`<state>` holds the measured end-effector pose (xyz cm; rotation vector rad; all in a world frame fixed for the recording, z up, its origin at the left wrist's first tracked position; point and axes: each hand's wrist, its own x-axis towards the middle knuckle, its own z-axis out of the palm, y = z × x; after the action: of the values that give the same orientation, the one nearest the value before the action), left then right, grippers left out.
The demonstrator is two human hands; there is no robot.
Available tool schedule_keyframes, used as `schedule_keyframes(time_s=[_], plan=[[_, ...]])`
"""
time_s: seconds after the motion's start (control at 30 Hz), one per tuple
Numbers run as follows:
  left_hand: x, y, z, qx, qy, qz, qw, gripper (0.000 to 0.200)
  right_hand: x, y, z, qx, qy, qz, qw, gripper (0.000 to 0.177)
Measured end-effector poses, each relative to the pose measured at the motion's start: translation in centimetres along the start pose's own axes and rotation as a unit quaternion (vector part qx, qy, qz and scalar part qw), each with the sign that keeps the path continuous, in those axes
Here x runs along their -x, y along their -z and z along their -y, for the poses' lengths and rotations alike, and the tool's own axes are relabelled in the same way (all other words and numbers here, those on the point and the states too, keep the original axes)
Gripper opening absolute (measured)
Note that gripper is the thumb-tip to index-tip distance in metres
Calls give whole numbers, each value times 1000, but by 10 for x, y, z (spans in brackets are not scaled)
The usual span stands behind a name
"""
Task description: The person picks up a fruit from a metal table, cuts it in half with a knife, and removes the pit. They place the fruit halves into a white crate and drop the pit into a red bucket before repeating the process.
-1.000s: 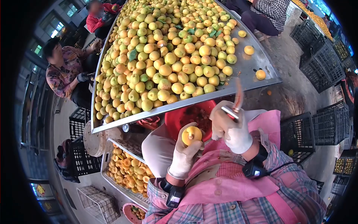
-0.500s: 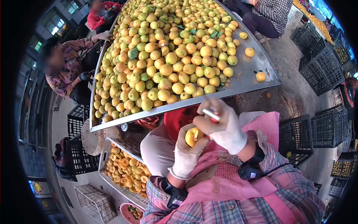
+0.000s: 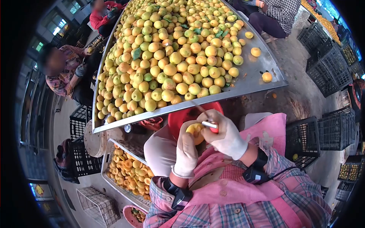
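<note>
My left hand (image 3: 186,150), in a white glove, is closed around a yellow-orange apricot (image 3: 198,137) that looks cut open. Against it on the right is my gloved right hand (image 3: 227,137), fingers wrapped around a small knife (image 3: 211,126) with a red and white handle. A thin, blurred strip above those fingers looks like its blade. Both hands are over my lap, with a red bucket (image 3: 175,118) behind them, partly hidden. Just beyond stands a metal-edged table (image 3: 251,88) heaped with whole apricots (image 3: 167,68).
At my left a white crate (image 3: 127,193) holds halved apricots (image 3: 131,173). A pink basin (image 3: 128,216) and a wire-like crate (image 3: 98,205) sit near it. Black crates (image 3: 302,142) stand on the right. Other people (image 3: 64,72) sit around the table.
My right hand has come down against the apricot, bringing the knife with it. My left fingers have shifted up along the fruit. The co-worker on the left has drawn a hand back from the table.
</note>
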<state>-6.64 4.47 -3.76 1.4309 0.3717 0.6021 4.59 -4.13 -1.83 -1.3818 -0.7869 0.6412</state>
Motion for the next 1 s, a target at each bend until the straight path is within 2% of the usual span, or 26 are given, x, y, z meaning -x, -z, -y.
schedule_keyframes(time_s=[0.07, 0.13, 0.2, 0.23, 0.27, 0.3, 0.33, 0.4, 0.43, 0.47, 0.53, 0.57, 0.67, 0.73, 0.8, 0.87, 0.93, 0.97, 1.0], plan=[[-1, 1, -6, 129, 144, -3, 981, 67, -1, 5, -4, -66, -18, -37, 997, 15], [-5, 1, -9, 166, 163, -7, 973, 68, -5, 18, -6, 51, -7, -92, 994, 12], [-5, 5, 0, 243, 174, 22, 954, 71, -12, 25, -15, 28, 42, -131, 990, 13], [-4, 5, 2, 285, 171, 25, 943, 60, -10, 29, 8, -31, -45, -118, 991, 12], [-5, 1, -1, 285, 173, 26, 942, 60, -8, 33, 34, -89, -131, -104, 982, 13], [-5, -4, -8, 237, 184, 12, 954, 53, -8, 28, 37, -92, -94, -138, 982, 17], [-5, -8, -11, 188, 194, -2, 963, 50, -7, 26, 42, -148, -50, -156, 975, 23], [-7, -10, -12, 210, 206, 2, 956, 49, -7, 21, 48, -223, 28, -181, 957, 31], [-7, -12, -14, 174, 214, 11, 961, 48, -7, 19, 52, -243, 62, -166, 954, 36], [-6, -14, -16, 138, 223, 20, 965, 47, -7, 18, 52, -243, 62, -166, 954, 36], [-6, -18, -18, 127, 225, 21, 966, 44, -7, 16, 50, -114, 165, -134, 970, 34], [-6, -20, -19, 117, 227, 24, 967, 42, -8, 12, 49, -260, 147, -115, 947, 31], [-4, -27, -23, 100, 231, 19, 968, 36, -6, 9, 43, -240, 179, -110, 948, 30], [-2, -30, -22, 83, 199, -8, 976, 33, -3, 8, 40, -270, 152, -118, 943, 29], [0, -36, -20, 86, 184, -20, 979, 33, -3, 6, 35, -169, 202, -136, 955, 31], [1, -37, -21, 90, 167, -35, 981, 33, -2, 8, 32, -173, 197, -122, 957, 33], [2, -34, -25, 43, 186, -19, 981, 33, -2, 18, 26, -178, 193, -108, 959, 34], [3, -33, -22, 44, 186, -20, 981, 33, -3, 27, 21, -192, 179, -43, 964, 15], [5, -31, -17, 54, 182, -10, 982, 33, -4, 30, 20, -206, 163, 21, 965, 18]])
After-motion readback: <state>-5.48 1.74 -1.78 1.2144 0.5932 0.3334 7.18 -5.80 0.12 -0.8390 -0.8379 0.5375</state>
